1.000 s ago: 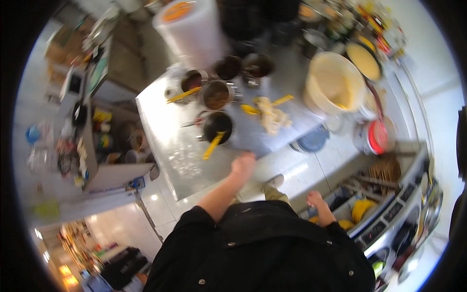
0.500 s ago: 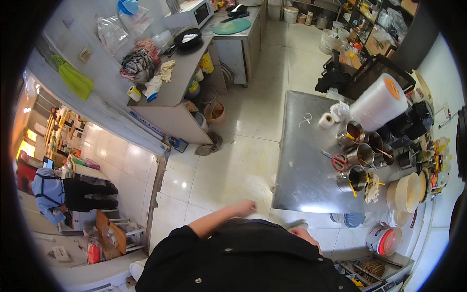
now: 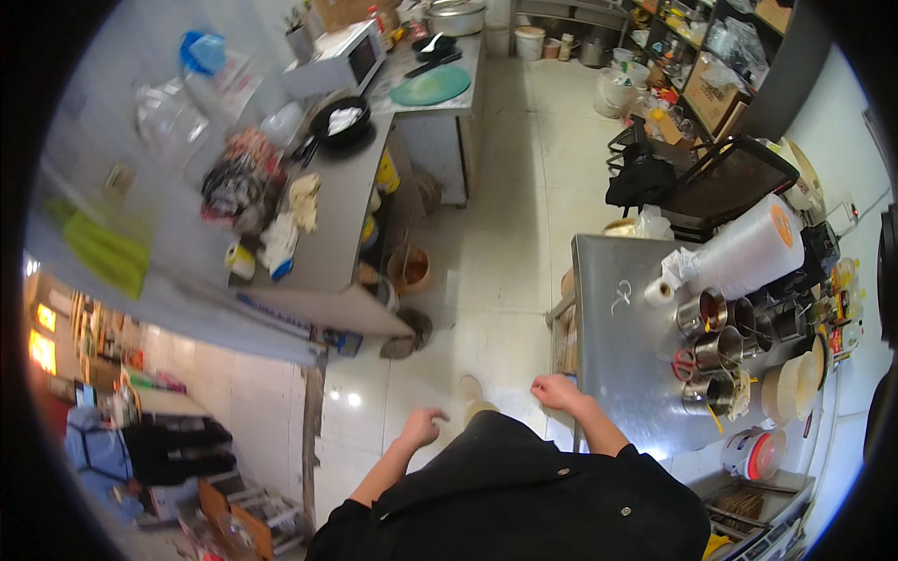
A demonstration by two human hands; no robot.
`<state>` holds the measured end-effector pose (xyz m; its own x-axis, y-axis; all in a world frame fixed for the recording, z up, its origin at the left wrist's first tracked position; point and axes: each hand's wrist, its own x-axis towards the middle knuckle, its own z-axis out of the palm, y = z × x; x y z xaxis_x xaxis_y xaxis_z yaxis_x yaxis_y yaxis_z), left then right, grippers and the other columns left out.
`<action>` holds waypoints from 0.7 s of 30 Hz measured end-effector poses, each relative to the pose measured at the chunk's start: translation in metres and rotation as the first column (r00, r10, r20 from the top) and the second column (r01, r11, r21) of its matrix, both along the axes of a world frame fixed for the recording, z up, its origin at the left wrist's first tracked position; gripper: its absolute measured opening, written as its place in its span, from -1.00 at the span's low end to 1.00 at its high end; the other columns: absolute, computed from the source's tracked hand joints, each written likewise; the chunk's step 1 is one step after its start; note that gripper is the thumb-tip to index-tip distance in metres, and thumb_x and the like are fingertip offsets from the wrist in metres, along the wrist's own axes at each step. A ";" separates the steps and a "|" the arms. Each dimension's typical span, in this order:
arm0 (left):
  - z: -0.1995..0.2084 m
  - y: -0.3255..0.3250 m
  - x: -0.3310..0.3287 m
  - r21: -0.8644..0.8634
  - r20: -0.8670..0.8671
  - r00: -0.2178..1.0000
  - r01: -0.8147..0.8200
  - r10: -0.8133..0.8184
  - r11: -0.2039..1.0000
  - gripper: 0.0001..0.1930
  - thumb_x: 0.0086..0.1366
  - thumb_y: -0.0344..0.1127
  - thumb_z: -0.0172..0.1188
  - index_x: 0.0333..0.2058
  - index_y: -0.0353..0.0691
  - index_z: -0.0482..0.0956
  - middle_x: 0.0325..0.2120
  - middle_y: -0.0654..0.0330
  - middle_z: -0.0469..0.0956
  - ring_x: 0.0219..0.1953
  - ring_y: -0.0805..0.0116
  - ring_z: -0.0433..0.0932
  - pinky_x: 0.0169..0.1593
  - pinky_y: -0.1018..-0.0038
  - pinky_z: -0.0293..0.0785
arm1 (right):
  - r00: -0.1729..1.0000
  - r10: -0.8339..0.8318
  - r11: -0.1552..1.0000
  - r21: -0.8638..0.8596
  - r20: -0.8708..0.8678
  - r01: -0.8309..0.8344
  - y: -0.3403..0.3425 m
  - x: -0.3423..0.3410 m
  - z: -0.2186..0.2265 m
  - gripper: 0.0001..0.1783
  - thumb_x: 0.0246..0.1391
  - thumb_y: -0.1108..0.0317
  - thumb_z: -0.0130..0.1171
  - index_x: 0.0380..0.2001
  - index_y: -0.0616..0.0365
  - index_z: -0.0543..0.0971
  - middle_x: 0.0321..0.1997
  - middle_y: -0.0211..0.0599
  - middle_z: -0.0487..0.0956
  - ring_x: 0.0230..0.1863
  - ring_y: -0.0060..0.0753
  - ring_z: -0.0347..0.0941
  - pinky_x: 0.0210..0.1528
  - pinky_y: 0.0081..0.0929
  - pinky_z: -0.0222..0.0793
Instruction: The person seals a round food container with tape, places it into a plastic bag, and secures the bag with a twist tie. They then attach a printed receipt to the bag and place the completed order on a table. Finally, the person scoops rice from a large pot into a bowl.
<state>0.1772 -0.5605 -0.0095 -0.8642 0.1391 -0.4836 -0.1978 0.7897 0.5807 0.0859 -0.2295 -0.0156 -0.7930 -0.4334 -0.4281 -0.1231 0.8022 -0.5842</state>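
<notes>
My left hand [image 3: 426, 427] hangs over the tiled floor, its fingers loosely bent and slightly apart, with nothing seen in it. My right hand [image 3: 558, 392] is loosely curled in front of me, beside the left edge of a steel table [image 3: 622, 351]; nothing shows in its grasp. Metal pots [image 3: 718, 349] with utensils stand on that table. Red-handled scissors [image 3: 685, 364] lie by the pots. A large roll of clear plastic [image 3: 748, 245] and a small white roll [image 3: 659, 293] sit farther back.
At left, a counter [image 3: 327, 234] holds a black pan [image 3: 340, 122], gloves [image 3: 279, 241] and bundled cloth. A dark chair [image 3: 734, 187] stands beyond the steel table. Grey cloth [image 3: 405, 337] lies on the floor. Another person [image 3: 98, 453] stands through the opening at left.
My view has moved forward along the floor, and the steel table now sits farther right and lower. My right hand has swung forward; my left hand has drawn back toward the left.
</notes>
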 end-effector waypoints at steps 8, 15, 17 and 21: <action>0.004 -0.098 -0.154 -0.128 0.171 0.960 0.244 -0.220 0.961 -0.72 -0.04 -0.39 0.08 -0.28 -0.08 0.59 -0.30 -0.05 0.53 -0.16 -0.01 0.46 -0.05 0.26 0.37 | 0.962 0.262 0.948 0.165 0.075 -0.271 -0.114 -0.187 -0.025 -0.72 -0.05 0.19 -0.05 -0.39 0.12 0.55 -0.35 -0.12 0.56 -0.27 -0.01 0.47 -0.25 -0.12 0.39; 0.030 -0.076 -0.329 0.137 0.282 0.931 0.200 -0.232 0.970 -0.70 0.09 -0.22 0.11 -0.23 -0.25 0.53 -0.27 -0.08 0.53 -0.13 -0.01 0.47 -0.08 0.28 0.37 | 0.961 0.259 0.964 -0.040 -0.096 -0.264 -0.169 -0.375 0.003 -0.72 -0.06 0.18 -0.01 -0.39 0.14 0.54 -0.32 -0.08 0.55 -0.27 -0.04 0.48 -0.30 -0.12 0.39; 0.033 -0.064 -0.395 0.101 0.242 0.920 0.293 -0.309 0.951 -0.67 0.10 -0.19 0.09 -0.21 -0.26 0.52 -0.28 -0.07 0.53 -0.14 -0.01 0.47 -0.10 0.27 0.37 | 0.987 0.123 0.982 -0.129 -0.098 -0.136 -0.147 -0.430 -0.023 -0.71 -0.06 0.17 -0.01 -0.39 0.15 0.54 -0.36 -0.08 0.56 -0.32 -0.10 0.49 -0.35 -0.17 0.40; 0.025 -0.053 -0.521 0.089 0.060 0.895 0.436 -0.442 0.896 -0.65 0.11 -0.14 0.08 -0.19 -0.24 0.51 -0.27 -0.07 0.52 -0.14 -0.04 0.46 -0.08 0.23 0.37 | 0.981 -0.132 0.986 -0.082 0.145 0.145 -0.039 -0.505 -0.103 -0.70 -0.07 0.20 -0.02 -0.67 0.17 0.53 -0.66 -0.20 0.53 -0.61 -0.25 0.46 -0.50 -0.33 0.37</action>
<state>-0.3435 -0.6140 0.0151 -0.6676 0.5324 -0.5205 0.1129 0.7634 0.6360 -0.4195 -0.2683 -0.1183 -0.7836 -0.3666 -0.5015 0.0726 0.7477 -0.6600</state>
